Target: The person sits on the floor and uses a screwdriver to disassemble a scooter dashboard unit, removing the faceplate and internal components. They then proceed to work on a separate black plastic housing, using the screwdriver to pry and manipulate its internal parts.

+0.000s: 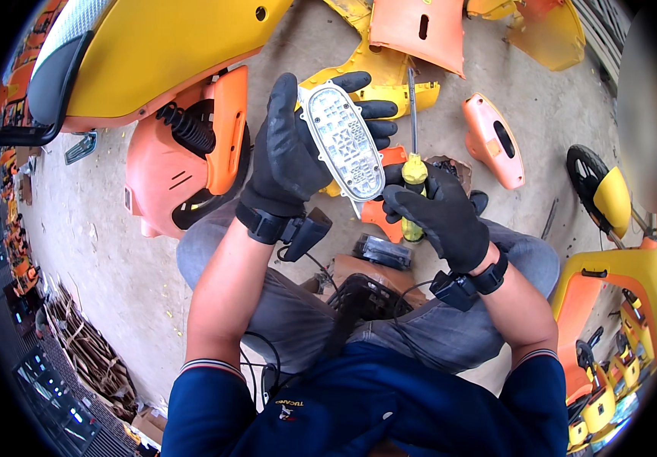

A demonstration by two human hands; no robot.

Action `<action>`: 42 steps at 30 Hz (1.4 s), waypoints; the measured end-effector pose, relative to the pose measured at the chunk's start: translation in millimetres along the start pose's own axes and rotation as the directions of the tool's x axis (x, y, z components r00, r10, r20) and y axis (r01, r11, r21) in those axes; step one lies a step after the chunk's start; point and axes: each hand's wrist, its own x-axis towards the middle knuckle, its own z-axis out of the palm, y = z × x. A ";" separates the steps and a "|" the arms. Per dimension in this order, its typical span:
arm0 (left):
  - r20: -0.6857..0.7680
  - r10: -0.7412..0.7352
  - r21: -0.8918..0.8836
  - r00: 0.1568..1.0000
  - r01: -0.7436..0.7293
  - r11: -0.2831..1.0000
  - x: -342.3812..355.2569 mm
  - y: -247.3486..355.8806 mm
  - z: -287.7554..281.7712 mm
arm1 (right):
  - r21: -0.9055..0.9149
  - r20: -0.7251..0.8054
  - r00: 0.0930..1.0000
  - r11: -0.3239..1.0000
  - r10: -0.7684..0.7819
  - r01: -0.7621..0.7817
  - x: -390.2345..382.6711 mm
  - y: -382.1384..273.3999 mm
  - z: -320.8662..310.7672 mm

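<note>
My left hand (286, 156), in a black glove, holds an oval display panel (344, 143) with a pale rim and silvery segments, its face turned up. Behind the panel my left fingers spread out past its upper right edge. My gloved right hand (447, 213) is closed around the yellow-green handle of a screwdriver (415, 174), whose metal shaft points away from me. Right fingertips come close to the panel's lower right end; whether they touch it I cannot tell. Below the hands, a dark glossy box-shaped part (383, 251) lies on cardboard between my legs.
A yellow and orange scooter body (153, 61) with a wheel stands at the left. Ahead lie yellow panels (366, 65) and an orange panel (418, 34) on the concrete floor. An orange shell (494, 141) and another scooter (610, 282) are at the right. Cables hang near my wrists.
</note>
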 end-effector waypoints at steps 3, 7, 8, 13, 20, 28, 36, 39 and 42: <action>-0.005 -0.027 -0.019 1.000 0.027 0.999 -0.5 -0.7 -0.2 | -0.005 0.012 1.000 1.000 -0.017 0.017 0.7 3.0 -1.8; -0.021 -0.062 0.065 0.998 0.064 0.996 -1.8 -7.1 -4.1 | 0.005 0.006 1.000 1.000 -0.011 0.011 1.5 4.2 -0.9; -0.031 -0.071 0.070 0.997 0.073 0.995 -3.0 -8.4 -2.1 | 0.014 0.002 1.000 1.000 -0.009 0.009 1.8 4.3 -1.0; -0.047 -0.077 0.041 0.996 0.079 0.996 -2.9 -14.4 5.1 | -0.008 -0.005 1.000 1.000 -0.028 0.028 4.3 4.4 -2.4; -0.127 -0.026 0.085 0.992 0.037 0.996 -5.7 -13.4 -15.2 | -0.108 0.001 0.994 0.988 -0.108 0.107 7.2 -10.3 -11.6; -0.275 0.339 0.375 0.900 -0.224 0.899 -11.9 28.4 -25.3 | -0.173 -0.372 0.893 0.964 -0.253 0.201 32.2 -16.5 -80.7; -0.270 0.311 0.270 0.912 -0.238 0.933 -16.9 40.5 -22.3 | -0.501 -0.260 0.961 0.864 -0.094 -0.051 71.9 89.1 -134.7; -0.233 0.290 0.254 0.928 -0.230 0.939 -19.8 45.3 -30.3 | -0.653 -0.253 0.964 0.749 -0.081 -0.109 86.6 103.1 -111.4; -0.248 0.305 0.242 0.919 -0.246 0.938 -22.1 47.9 -26.3 | -0.828 -0.194 0.977 0.549 -0.087 -0.115 125.8 123.7 -100.3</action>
